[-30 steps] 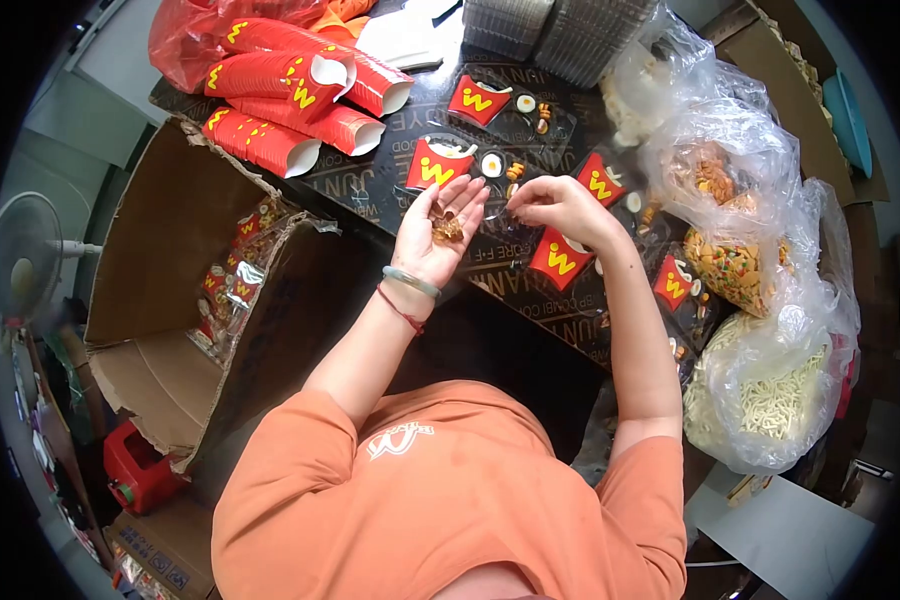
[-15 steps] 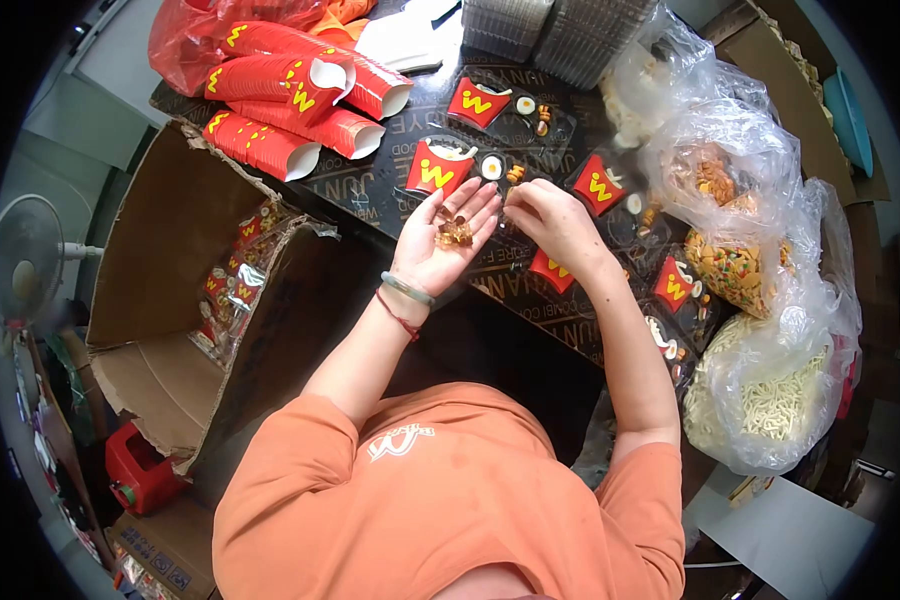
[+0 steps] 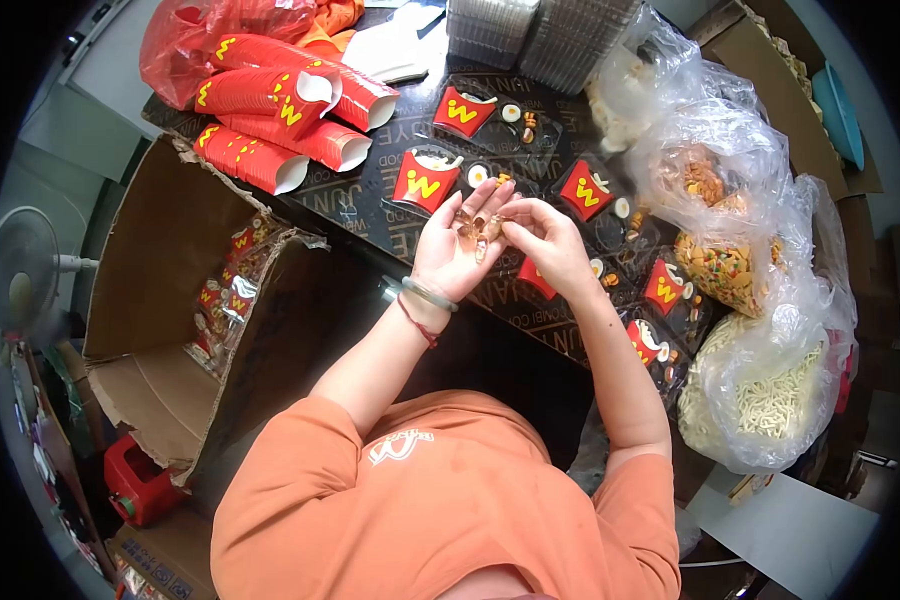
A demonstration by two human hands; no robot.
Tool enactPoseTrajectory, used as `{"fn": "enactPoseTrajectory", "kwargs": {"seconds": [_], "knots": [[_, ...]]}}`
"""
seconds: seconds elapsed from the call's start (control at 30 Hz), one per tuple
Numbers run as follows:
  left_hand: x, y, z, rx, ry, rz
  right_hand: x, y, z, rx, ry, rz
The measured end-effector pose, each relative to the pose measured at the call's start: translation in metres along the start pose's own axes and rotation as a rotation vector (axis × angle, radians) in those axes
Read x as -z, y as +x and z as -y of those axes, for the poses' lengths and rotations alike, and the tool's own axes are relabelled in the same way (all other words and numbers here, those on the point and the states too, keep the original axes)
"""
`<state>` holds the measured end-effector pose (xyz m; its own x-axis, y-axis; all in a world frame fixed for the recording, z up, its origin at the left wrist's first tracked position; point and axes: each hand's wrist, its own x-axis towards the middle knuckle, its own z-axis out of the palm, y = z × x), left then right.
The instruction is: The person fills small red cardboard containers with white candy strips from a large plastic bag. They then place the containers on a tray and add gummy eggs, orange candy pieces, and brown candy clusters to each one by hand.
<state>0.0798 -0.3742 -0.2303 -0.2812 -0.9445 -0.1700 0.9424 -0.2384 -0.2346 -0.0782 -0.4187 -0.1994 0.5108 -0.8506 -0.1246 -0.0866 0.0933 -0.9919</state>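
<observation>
Palm up, my left hand (image 3: 450, 250) cups several small amber-brown pieces (image 3: 478, 230). My right hand (image 3: 542, 240) is over the left fingers, thumb and forefinger pinched at one of these pieces. Just beyond the hands, a red fries box (image 3: 425, 181) with a yellow mark lies beside a small fried egg piece (image 3: 478, 176). Another red box (image 3: 537, 277) is partly hidden under my right hand. Further red boxes lie at the back (image 3: 463, 110) and to the right (image 3: 585, 190), with small egg and brown pieces beside them.
Stacked red cartons (image 3: 260, 90) lie at the back left, clear trays (image 3: 490, 35) at the back. Plastic bags of orange pieces (image 3: 720, 270) and pale strands (image 3: 770, 400) line the right side. An open cardboard box (image 3: 155, 270) with packed items stands left.
My right hand has moved from the table beyond the left fingers back to the pieces in my left palm. The whole view has shifted slightly.
</observation>
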Motion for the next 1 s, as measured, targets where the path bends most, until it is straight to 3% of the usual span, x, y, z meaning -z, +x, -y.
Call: {"fn": "enactPoseTrajectory", "kwargs": {"seconds": [0.1,0.2,0.43,0.63,0.73,0.8,0.93,1.0], "knots": [[0.004,0.008,-0.003,0.005,-0.021,-0.001,0.005,0.005,0.007,0.012,0.051,-0.057],[-0.002,0.011,-0.006,-0.041,0.004,-0.123,0.033,0.024,0.027,-0.106,0.100,-0.043],[-0.011,0.004,-0.019,-0.096,0.030,-0.140,0.090,0.106,0.027,-0.198,-0.320,0.088],[-0.011,0.002,-0.031,-0.127,0.093,-0.143,0.086,0.148,0.009,-0.168,-0.566,0.136],[-0.012,0.001,-0.035,-0.116,0.084,-0.111,0.083,0.150,0.002,-0.128,-0.708,0.146],[-0.014,0.000,-0.036,-0.134,0.103,-0.122,0.079,0.144,-0.003,0.065,-0.844,0.090],[-0.015,0.001,-0.038,-0.115,0.097,-0.092,0.072,0.120,-0.005,0.194,-0.922,-0.013],[-0.017,0.002,-0.038,-0.111,0.127,-0.101,0.071,0.109,-0.009,0.388,-0.944,-0.092]]}}
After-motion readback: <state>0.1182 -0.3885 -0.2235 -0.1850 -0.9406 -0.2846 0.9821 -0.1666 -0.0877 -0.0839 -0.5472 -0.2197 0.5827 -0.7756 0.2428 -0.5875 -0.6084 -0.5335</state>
